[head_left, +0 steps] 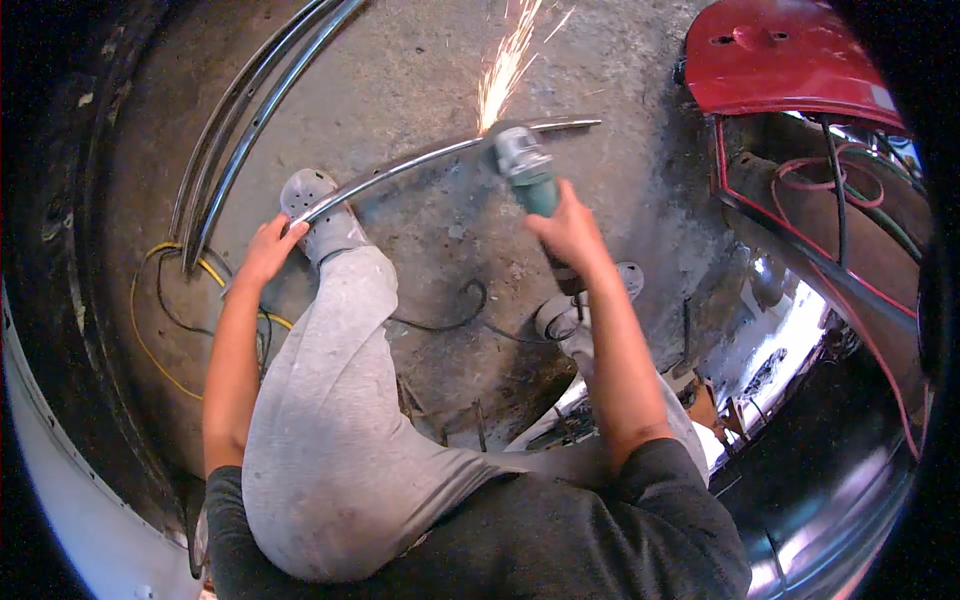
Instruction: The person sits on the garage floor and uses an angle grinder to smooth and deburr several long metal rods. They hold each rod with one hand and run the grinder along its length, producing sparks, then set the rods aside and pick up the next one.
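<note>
My right hand (pixel 572 238) is wrapped round the body of a green angle grinder (pixel 534 180) with a silver head. Its head meets a long, curved, shiny metal strip (pixel 400 165), and a stream of orange sparks (pixel 502 80) flies away from that spot toward the far side. The disc itself is blurred. My left hand (pixel 270 250) grips the strip's near left end, fingers closed around it. Beneath that end is my left foot in a grey clog (pixel 310 200); the strip lies across it. The strip's far right end reaches past the grinder.
More curved metal strips (pixel 245 130) lie on the concrete floor at the far left. Yellow and black cables (pixel 150 290) lie below them, and a black cord (pixel 450 318) runs between my feet. At right are a red panel (pixel 780 60), coiled hoses (pixel 830 185) and shiny metal sheets (pixel 780 330).
</note>
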`<state>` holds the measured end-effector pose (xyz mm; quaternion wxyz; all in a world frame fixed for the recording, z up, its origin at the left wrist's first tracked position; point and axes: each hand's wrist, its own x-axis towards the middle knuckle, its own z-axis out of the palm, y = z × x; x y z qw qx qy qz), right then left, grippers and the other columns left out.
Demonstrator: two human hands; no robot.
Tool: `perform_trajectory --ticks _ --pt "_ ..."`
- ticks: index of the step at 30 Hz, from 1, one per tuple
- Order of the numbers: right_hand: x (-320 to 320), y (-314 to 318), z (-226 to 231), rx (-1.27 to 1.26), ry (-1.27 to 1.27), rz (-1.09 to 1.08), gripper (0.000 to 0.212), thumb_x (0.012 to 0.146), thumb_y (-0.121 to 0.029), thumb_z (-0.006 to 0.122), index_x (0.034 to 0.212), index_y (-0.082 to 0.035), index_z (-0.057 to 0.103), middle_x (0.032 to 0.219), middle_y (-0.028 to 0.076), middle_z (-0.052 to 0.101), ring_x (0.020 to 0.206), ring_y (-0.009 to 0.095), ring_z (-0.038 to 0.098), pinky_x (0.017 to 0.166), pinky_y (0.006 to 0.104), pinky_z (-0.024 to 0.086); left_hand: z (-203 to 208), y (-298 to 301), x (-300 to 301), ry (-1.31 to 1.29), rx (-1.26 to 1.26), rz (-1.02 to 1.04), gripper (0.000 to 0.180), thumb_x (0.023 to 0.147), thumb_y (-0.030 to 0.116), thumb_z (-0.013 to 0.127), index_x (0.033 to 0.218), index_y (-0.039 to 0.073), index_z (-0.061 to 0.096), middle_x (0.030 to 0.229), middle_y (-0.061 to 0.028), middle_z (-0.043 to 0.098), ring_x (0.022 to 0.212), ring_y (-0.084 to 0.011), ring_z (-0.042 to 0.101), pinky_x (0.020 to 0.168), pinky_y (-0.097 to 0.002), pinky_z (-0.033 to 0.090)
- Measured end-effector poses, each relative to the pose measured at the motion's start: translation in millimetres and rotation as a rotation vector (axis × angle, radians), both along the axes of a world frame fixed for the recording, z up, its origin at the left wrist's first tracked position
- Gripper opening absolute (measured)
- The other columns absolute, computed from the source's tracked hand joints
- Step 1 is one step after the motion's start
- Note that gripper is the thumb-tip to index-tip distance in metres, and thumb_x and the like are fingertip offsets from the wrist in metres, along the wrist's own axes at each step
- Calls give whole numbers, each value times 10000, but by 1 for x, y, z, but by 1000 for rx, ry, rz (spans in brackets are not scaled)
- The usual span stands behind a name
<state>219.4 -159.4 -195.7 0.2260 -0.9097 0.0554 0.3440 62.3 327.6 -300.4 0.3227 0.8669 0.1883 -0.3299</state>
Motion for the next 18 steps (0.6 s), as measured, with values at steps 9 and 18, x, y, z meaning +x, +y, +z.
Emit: perform_trajectory --ticks 9,18 --pt "69 -144 -45 -178 -150 -256 780 706 -375 793 1340 -2 532 1193 277 708 1102 413 701 956 472 535 9 -5 14 36 -54 0 608 958 608 623 1058 8 632 943 -243 661 956 -404 637 833 -480 478" --pt "65 -131 -31 -205 -146 -187 729 735 -369 768 1316 1 529 1171 300 704 1105 450 690 949 486 533 30 -18 15 72 84 -127 611 928 629 651 1079 38 622 946 -213 684 910 -402 667 785 -487 492"
